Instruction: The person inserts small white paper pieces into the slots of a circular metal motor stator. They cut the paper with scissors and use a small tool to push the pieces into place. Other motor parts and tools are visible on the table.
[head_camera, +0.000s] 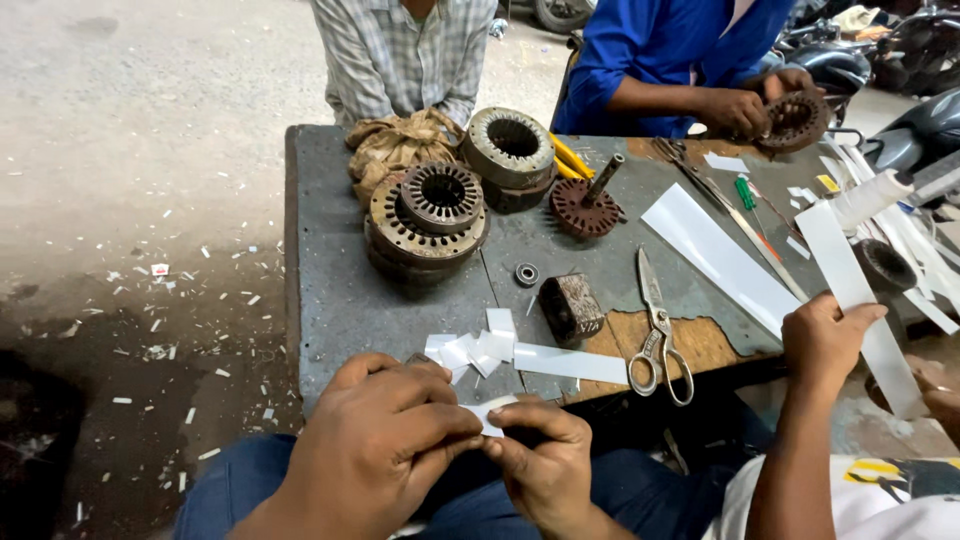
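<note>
Just ahead of the hands, cut white slips (470, 350) lie in a loose pile on the grey table (330, 290), with a longer white strip (570, 362) to their right. Scissors (658, 330) rest further right, handles nearest the hands. Beyond the slips sit a dark block (572, 308) and a small bearing (527, 274). Further ahead stand stacked stator cores (428, 215), a second core (510, 150), a rusty rotor (586, 205) with its shaft up, and a cloth bag (398, 145). Far right, a co-worker's hand (825, 340) grips a long white strip (860, 300). Paper scraps (160, 350) litter the floor to the left.
</note>
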